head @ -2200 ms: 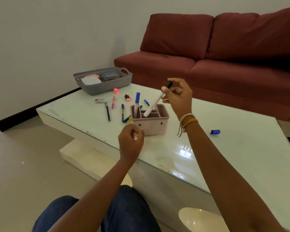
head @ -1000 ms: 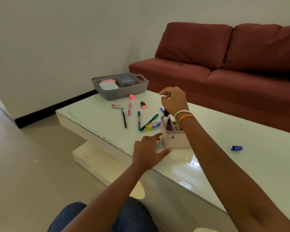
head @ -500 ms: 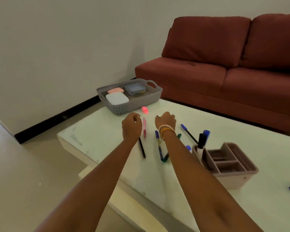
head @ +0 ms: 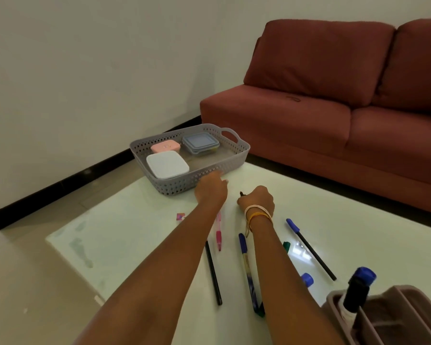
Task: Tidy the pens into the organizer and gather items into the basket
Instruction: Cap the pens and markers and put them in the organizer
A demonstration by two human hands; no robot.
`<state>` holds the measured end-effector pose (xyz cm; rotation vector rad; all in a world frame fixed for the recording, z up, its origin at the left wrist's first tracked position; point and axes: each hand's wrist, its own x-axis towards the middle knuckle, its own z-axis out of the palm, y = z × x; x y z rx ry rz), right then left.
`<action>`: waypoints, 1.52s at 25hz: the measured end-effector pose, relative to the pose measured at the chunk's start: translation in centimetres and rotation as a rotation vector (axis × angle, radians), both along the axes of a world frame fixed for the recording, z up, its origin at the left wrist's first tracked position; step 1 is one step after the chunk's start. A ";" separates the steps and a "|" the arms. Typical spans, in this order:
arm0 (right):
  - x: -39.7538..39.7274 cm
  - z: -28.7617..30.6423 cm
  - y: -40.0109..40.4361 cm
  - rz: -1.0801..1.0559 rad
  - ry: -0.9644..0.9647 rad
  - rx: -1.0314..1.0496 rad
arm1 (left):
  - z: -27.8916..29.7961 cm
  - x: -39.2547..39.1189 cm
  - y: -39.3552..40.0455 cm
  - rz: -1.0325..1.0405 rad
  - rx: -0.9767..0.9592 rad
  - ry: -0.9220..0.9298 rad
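**Head view: our hands reach by the basket**

Our right hand [head: 256, 199] grips a small dark marker [head: 241, 194]. Our left hand [head: 210, 188] reaches near the grey basket [head: 239, 148]; we cannot tell its fingers. Pens [head: 246, 265] lie on the table [head: 135, 232]. The organizer [head: 396, 317] sits bottom right. We cannot read any writing.

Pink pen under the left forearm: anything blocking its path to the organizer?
Yes. The right forearm crosses the table between the pink pen and the organizer. The blue pen and black pen with blue cap also lie between, flat, easily lifted over.
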<state>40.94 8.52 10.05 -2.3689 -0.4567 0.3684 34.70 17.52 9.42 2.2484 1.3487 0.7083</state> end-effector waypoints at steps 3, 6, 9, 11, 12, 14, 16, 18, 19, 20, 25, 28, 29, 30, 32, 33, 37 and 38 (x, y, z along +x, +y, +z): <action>0.6 -0.2 0.1 -0.033 0.057 0.026 | -0.1 1.5 0.3 0.045 0.037 0.074; 0.5 -0.1 -0.1 -0.030 0.120 0.058 | -0.2 1.5 0.0 0.040 -0.069 0.008; -0.5 0.6 -1.1 -0.013 0.192 0.198 | 0.9 -0.2 -0.2 -0.013 -0.322 -0.118; -1.9 1.4 -2.5 0.024 0.325 0.385 | 2.4 -1.8 -0.6 0.023 -0.578 -0.352; -2.9 2.0 -3.3 0.038 0.433 0.480 | 3.2 -2.9 -1.4 0.036 -0.740 -0.521; -4.9 3.0 -5.1 0.072 0.576 0.606 | 4.4 -5.3 -3.0 0.037 -0.930 -0.807; -6.8 4.1 -6.8 0.112 0.622 0.646 | 5.2 -7.5 -4.9 -0.006 -0.973 -0.946; -8.5 5.1 -8.5 0.153 0.647 0.666 | 6.2 -9.5 -7.0 -0.014 -0.951 -1.001; -9.4 5.3 -9.4 0.173 0.644 0.668 | 6.5 -10.5 -8.0 -0.023 -0.932 -1.014; -10.1 5.5 -10.1 0.192 0.636 0.663 | 6.7 -11.4 -8.9 -0.029 -0.917 -1.018; -12.7 5.0 -12.2 0.238 0.543 0.674 | 7.4 -14.8 -13.3 -0.132 -0.839 -0.946; -14.1 4.7 -13.5 0.301 0.410 0.700 | 7.5 -16.3 -15.4 -0.201 -0.755 -0.831; -14.6 4.5 -14.1 0.329 0.394 0.706 | 7.4 -16.7 -16.1 -0.211 -0.712 -0.808; -14.9 4.4 -14.6 0.351 0.392 0.712 | 7.2 -17.0 -16.7 -0.213 -0.673 -0.803; -15.3 4.0 -15.8 0.381 0.405 0.724 | 7.0 -17.4 -17.9 -0.194 -0.602 -0.807; -15.4 3.9 -16.2 0.398 0.419 0.731 | 7.0 -17.4 -18.4 -0.183 -0.568 -0.799; -15.7 2.9 -17.5 0.405 0.411 0.775 | 7.1 -16.7 -20.2 -0.171 -0.418 -0.716; -15.8 2.8 -17.8 0.400 0.404 0.776 | 7.1 -16.6 -20.6 -0.178 -0.392 -0.674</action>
